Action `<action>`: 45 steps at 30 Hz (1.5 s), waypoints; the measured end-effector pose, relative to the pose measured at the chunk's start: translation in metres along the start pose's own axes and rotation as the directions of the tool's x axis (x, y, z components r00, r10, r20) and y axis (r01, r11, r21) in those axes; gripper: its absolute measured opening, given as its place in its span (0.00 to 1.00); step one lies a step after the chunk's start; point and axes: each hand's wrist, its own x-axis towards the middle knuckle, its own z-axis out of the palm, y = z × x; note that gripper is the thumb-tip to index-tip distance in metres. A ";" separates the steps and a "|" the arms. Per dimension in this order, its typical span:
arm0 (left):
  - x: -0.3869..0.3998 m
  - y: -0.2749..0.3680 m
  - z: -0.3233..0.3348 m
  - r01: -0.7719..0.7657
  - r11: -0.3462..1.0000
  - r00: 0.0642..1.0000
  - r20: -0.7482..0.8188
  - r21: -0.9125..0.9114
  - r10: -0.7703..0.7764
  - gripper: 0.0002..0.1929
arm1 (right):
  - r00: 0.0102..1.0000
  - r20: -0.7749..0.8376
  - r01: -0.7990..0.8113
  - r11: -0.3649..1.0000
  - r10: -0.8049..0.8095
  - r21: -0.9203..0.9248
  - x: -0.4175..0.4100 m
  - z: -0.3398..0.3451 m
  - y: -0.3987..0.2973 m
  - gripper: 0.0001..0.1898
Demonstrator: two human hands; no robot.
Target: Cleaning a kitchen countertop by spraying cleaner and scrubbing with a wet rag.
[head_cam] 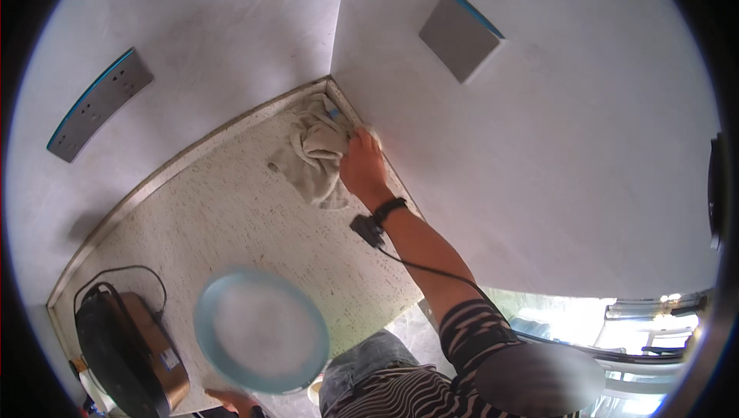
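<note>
My right hand reaches along the raised edge of a speckled stone-look countertop, close to the corner. Its fingers are curled at the side of a crumpled beige cloth and grip it there, partly hidden by the back of the hand. The cloth lies bunched in the corner, with a small blue patch near its top. At the bottom of the view, my left hand is by the counter's front edge, cut off by the frame. What its fingers do is not clear.
A round light-blue basin with whitish, blurred contents stands near the front edge. Left of it is a black and bronze appliance with a looped cord. A socket strip and a grey plate are on the walls.
</note>
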 end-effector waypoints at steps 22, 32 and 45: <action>0.015 -0.015 -0.004 -0.039 0.996 0.998 -0.042 -0.078 0.036 0.54 | 0.882 0.184 -0.470 0.778 0.434 0.417 -0.143 -0.222 -0.028 0.13; 0.028 -0.026 0.004 -0.062 0.993 0.998 0.006 -0.098 0.063 0.54 | 0.765 0.554 -0.318 0.940 0.329 -0.120 -0.201 -0.151 0.013 0.16; -0.006 -0.003 -0.009 0.013 0.988 1.000 0.011 -0.154 -0.011 0.53 | 0.719 0.593 -0.588 0.772 0.362 0.241 -0.065 -0.025 -0.004 0.27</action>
